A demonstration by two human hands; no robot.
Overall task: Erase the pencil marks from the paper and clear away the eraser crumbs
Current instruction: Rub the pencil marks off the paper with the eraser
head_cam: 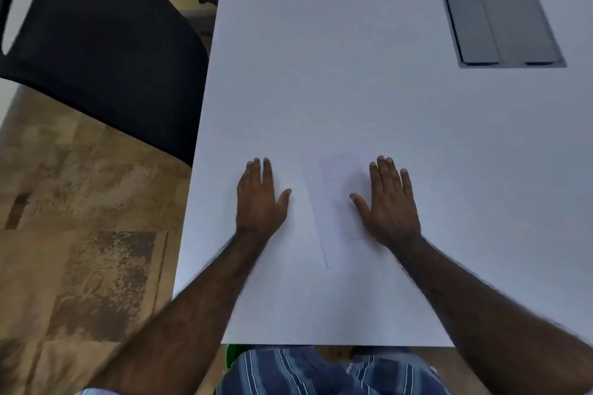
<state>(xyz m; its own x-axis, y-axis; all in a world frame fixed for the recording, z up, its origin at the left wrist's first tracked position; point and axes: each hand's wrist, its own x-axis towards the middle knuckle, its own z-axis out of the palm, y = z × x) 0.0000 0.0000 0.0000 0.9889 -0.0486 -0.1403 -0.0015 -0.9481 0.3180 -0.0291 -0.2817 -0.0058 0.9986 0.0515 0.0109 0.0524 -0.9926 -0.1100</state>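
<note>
A white sheet of paper (333,202) lies on the white table (337,74), hard to tell from it; only its left edge shows as a faint slanted line. Faint pencil marks are barely visible on it. My left hand (260,199) rests flat on the table just left of the paper's edge, fingers together, thumb out. My right hand (390,205) lies flat on the paper's right part, fingers slightly spread. Neither hand holds anything. No eraser or crumbs are visible.
A grey metal cable hatch (500,19) is set into the table at the far right. A black chair (106,42) stands left of the table over a tan floor. The table's near edge runs just above my striped clothing (321,372).
</note>
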